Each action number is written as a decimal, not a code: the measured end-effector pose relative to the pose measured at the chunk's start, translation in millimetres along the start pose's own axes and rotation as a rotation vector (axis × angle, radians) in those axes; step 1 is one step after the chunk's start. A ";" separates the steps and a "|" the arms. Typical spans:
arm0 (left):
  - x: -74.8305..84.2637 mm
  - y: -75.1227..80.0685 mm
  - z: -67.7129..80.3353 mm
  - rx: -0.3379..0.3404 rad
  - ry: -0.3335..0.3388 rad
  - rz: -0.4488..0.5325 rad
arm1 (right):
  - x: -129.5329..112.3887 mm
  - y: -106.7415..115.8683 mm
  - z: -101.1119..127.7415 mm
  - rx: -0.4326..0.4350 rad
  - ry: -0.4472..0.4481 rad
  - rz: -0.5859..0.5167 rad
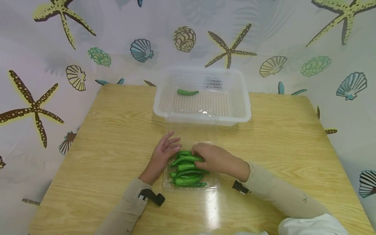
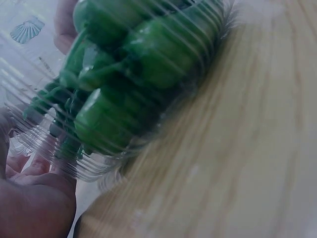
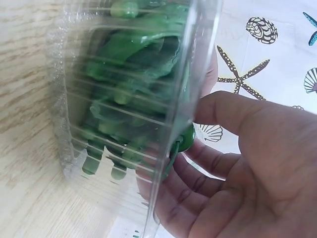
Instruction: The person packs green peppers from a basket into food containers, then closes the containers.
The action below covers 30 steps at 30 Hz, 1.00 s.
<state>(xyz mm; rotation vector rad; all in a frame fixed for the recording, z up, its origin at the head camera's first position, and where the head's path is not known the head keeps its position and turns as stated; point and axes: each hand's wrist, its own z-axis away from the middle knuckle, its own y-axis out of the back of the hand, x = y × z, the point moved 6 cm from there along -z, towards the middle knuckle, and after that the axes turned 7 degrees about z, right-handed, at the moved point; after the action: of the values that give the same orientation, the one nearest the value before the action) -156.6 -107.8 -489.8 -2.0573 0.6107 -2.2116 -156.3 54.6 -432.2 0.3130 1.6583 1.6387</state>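
Note:
Long green chili peppers [image 1: 188,180] lie side by side in a clear plastic clamshell box [image 1: 216,186], whose transparent lid [image 1: 192,130] is folded back towards the far side. My right hand [image 1: 218,159] reaches into the box from the right and holds a green chili pepper [image 1: 188,159] near its end. The right wrist view shows a pepper end [image 3: 185,140] between thumb and fingers, partly hidden by the ribbed wall. Beside the box's left edge, my left hand [image 1: 161,156] has its fingers extended and grips nothing. Through the wall, the left wrist view shows several peppers [image 2: 111,119].
Behind the box stands a white perforated plastic basket [image 1: 246,112] with one green pepper [image 1: 187,92] inside; the lid's far edge overlaps its front rim in view. The wooden table [image 1: 123,124] backs onto a sheet printed with shells and starfish [image 1: 230,50].

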 end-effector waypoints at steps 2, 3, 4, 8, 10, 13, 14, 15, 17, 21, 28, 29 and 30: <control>0.1 0.1 -0.1 -0.001 0.002 -0.005 | 0.5 0.4 0.1 -0.003 -0.001 0.000; 0.2 0.1 0.0 -0.001 0.002 -0.006 | 0.8 0.8 0.2 -0.004 -0.002 -0.001; 0.0 0.3 -0.2 -0.002 0.001 -0.007 | 1.1 1.4 0.3 -0.006 -0.003 -0.002; -0.2 0.9 0.1 0.002 -0.003 -0.011 | 2.0 3.3 0.0 -0.018 -0.003 0.004; -0.3 0.9 0.1 0.003 -0.005 -0.011 | 1.9 4.1 -0.1 -0.022 -0.001 0.004; -0.7 1.2 0.3 0.006 -0.006 -0.012 | 1.5 5.1 0.2 -0.026 0.005 0.007; -0.9 1.5 0.3 0.008 -0.005 -0.009 | 1.3 5.4 0.3 -0.028 0.006 0.007; -1.2 1.7 0.1 0.007 -0.005 -0.006 | 1.2 5.6 0.3 -0.028 0.008 0.008; -2.8 2.3 -0.3 0.008 -0.005 0.003 | 1.2 6.6 0.7 -0.030 0.007 0.001; -9.6 6.0 -3.0 0.010 -0.008 0.016 | 1.9 9.8 -0.2 -0.029 0.011 -0.010; -20.3 11.7 -7.0 0.014 -0.020 0.004 | 5.4 23.1 -3.4 -0.012 0.001 -0.068; -20.7 11.8 -7.2 0.010 -0.026 0.010 | 6.4 26.7 -3.9 -0.005 -0.003 -0.079; -20.7 11.8 -7.5 0.007 -0.031 0.013 | 7.4 31.0 -4.5 0.001 -0.007 -0.094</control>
<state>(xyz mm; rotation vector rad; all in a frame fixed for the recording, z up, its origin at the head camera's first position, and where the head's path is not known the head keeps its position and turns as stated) -164.3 -110.4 -513.5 -2.0747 0.6111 -2.1671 -174.5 60.5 -406.4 0.2368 1.6437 1.5658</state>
